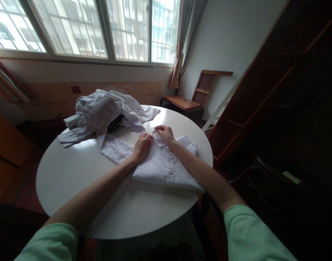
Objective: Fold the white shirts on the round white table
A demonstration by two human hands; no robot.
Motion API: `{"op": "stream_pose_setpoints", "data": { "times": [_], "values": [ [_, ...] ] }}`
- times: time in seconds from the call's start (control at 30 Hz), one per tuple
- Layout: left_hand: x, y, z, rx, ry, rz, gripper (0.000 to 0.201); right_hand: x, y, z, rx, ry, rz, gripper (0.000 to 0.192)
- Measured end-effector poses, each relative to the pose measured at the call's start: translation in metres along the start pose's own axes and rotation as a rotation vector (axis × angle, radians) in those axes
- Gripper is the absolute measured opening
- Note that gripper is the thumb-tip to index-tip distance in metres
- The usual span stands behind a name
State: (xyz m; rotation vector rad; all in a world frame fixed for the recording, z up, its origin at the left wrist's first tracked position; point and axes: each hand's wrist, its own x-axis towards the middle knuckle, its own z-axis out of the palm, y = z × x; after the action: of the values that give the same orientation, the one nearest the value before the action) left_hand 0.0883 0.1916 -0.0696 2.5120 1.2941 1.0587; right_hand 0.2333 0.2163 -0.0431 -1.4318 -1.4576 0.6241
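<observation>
A white shirt [155,165] lies partly folded on a round white table [73,188], its button strip running down the front. One sleeve stretches out to the left, beyond my left wrist. My left hand [143,146] rests on the shirt's left edge, fingers curled down against the fabric; whether they pinch it is hard to see. At the collar, my right hand [165,134] is closed on the cloth between thumb and fingers. Behind my left hand, a heap of crumpled white clothes [97,108] covers the table's far left, with a dark striped piece showing at its front.
A wooden chair [184,102] stands past the table's far right, near the wall. On the right leans a large dark wooden panel [253,90]. Barred windows [127,32] with tied curtains [176,69] line the back. An orange-brown cabinet [8,145] is at left.
</observation>
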Motion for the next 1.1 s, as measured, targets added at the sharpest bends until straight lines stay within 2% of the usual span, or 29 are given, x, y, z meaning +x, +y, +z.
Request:
{"op": "stream_pose_setpoints", "data": {
  "times": [0.13,0.2,0.3,0.37,0.47,0.53,0.57,0.67,0.73,0.8,0.83,0.93,1.0,1.1],
  "values": [
    [0.001,0.0,0.002,-0.01,-0.071,0.019,0.028,-0.003,0.001,0.001,-0.064,0.017,0.007,0.024],
    [0.002,-0.001,0.004,0.028,-0.132,0.009,0.028,-0.005,-0.001,0.001,-0.213,-0.022,-0.019,0.026],
    [0.003,-0.002,0.007,0.096,-0.187,-0.041,0.029,-0.01,-0.001,0.001,-0.557,-0.106,-0.135,0.028],
    [0.002,-0.002,0.008,0.123,-0.16,-0.088,0.029,-0.014,0.001,0.001,-0.757,-0.194,-0.212,0.03],
    [0.0,0.001,0.006,0.145,-0.01,-0.13,0.032,-0.017,0.006,0.002,-0.907,-0.37,-0.258,0.036],
    [-0.001,0.004,0.003,0.127,0.07,-0.066,0.036,-0.016,0.009,0.003,-0.937,-0.44,-0.264,0.038],
    [-0.001,0.005,0.001,0.107,0.067,-0.004,0.038,-0.015,0.01,0.003,-0.935,-0.45,-0.262,0.038],
    [-0.001,0.006,0.001,0.066,-0.091,0.175,0.041,-0.012,0.01,0.0,-0.874,-0.467,-0.251,0.038],
    [0.0,0.005,0.003,0.102,-0.202,0.199,0.044,-0.012,0.008,-0.01,-0.829,-0.499,-0.251,0.038],
    [0.001,0.004,0.004,0.16,-0.275,0.16,0.046,-0.016,0.006,-0.029,-0.817,-0.493,-0.238,0.039],
    [0.001,0.004,0.004,0.182,-0.304,0.141,0.046,-0.02,0.007,-0.04,-0.825,-0.45,-0.227,0.04],
    [0.001,0.004,0.004,0.21,-0.352,0.123,0.046,-0.037,0.013,-0.078,-0.878,-0.211,-0.196,0.049],
    [0.002,0.004,0.004,0.222,-0.353,0.117,0.046,-0.05,0.024,-0.096,-0.913,-0.135,-0.155,0.051],
    [0.002,0.004,0.004,0.237,-0.353,0.11,0.046,-0.068,0.041,-0.11,-0.93,-0.227,-0.109,0.05]
  ]
}}
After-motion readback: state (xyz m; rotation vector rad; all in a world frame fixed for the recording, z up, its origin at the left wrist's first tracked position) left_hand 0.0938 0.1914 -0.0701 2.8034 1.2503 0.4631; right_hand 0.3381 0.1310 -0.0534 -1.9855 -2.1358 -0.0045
